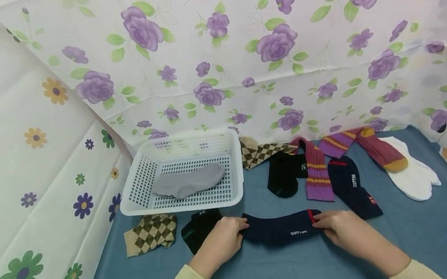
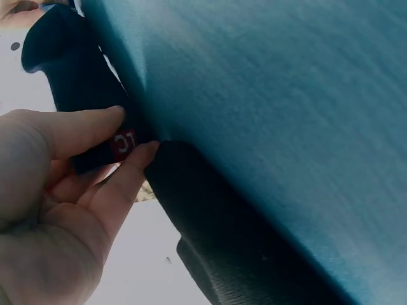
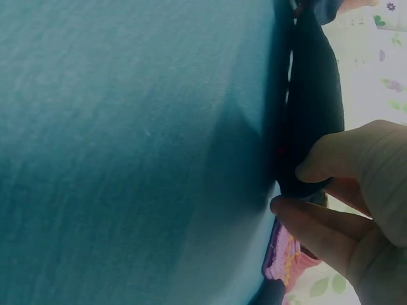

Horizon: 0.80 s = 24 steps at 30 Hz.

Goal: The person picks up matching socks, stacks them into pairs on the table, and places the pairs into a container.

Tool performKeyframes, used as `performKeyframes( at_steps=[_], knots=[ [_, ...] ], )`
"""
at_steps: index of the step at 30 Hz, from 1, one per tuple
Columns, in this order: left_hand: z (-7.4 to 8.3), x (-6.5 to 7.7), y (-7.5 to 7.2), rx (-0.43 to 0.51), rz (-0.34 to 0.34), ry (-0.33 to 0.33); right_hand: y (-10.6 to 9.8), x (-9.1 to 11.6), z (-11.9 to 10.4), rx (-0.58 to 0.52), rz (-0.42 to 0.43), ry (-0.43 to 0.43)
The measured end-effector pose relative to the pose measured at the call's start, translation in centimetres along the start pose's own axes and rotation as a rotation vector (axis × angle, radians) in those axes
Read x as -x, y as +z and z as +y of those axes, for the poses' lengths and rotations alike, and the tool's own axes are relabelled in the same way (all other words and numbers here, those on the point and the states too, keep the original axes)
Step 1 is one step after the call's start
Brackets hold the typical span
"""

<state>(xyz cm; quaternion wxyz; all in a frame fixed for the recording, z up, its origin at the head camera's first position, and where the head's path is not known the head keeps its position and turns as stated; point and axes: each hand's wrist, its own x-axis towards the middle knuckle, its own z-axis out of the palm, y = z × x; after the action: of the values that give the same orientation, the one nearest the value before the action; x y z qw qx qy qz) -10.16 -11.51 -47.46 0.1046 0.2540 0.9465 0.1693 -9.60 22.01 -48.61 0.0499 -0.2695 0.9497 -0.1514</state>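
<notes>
A navy sock [image 1: 275, 230] with white "COTTON" lettering stretches sideways between my two hands, close over the blue cloth. My left hand [image 1: 225, 241] pinches its left end; in the left wrist view the thumb presses beside a red "LC" label [image 2: 124, 145]. At the other end, by a red stripe [image 1: 311, 216], my right hand [image 1: 345, 233] pinches the sock between thumb and fingers. A black sock [image 1: 199, 230] lies partly hidden behind my left hand. The matching navy sock [image 1: 351, 186] lies beyond my right hand.
A white plastic basket [image 1: 133, 205] at the back left holds a grey sock [image 1: 189, 182]. One checkered sock [image 1: 152, 234] lies before it, another [image 1: 264, 153] to its right. Further right are a black sock [image 1: 283, 178], striped purple socks [image 1: 318, 175] and white socks [image 1: 410, 176]. Flowered curtains [image 1: 241, 67] stand behind.
</notes>
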Motion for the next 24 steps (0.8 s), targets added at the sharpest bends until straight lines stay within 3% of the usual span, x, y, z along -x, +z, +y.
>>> performKeyframes(
  at_steps=[8,10,17,24],
  knots=[
    [0.6,0.1,-0.1,-0.050,-0.057,-0.005,-0.1,0.2,-0.2,-0.011,-0.023,0.007],
    [0.6,0.2,-0.1,-0.057,-0.037,0.000,-0.2,0.0,-0.4,-0.017,-0.015,0.027],
    [0.7,0.1,0.5,-0.070,0.127,-0.026,-0.1,-0.5,-0.6,0.000,0.062,0.065],
    [0.8,-0.2,0.6,-0.142,0.085,-0.034,0.7,-0.6,-0.1,0.050,0.021,0.077]
  ],
)
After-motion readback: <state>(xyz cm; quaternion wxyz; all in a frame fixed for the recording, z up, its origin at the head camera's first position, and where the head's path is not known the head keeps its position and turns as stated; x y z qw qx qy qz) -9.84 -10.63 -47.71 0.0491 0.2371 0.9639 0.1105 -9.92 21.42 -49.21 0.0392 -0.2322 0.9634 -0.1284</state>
